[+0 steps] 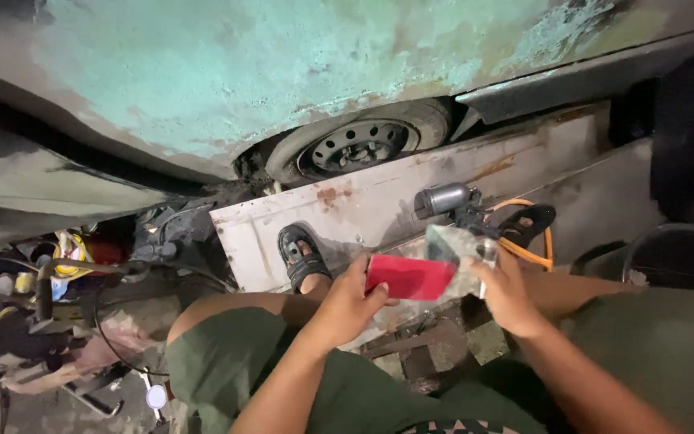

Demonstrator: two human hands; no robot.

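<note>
My left hand (349,304) grips the left end of a flat red packet (408,277), thumb on top. My right hand (506,291) holds a clear crinkled plastic wrapper (461,251) at the packet's right end; the wrapper overlaps the red packet. Both hands are raised above my knees, which are in dark green shorts. Just beyond the hands lies a grey spray gun (446,199) with an orange hose (528,251) on a pale metal panel (379,201).
A car body with worn green paint (267,72) fills the top, its wheel (359,146) behind the panel. My sandalled feet (302,257) rest on the panel. Cluttered tools and cans (58,273) lie at left, a dark round rim (676,261) at right.
</note>
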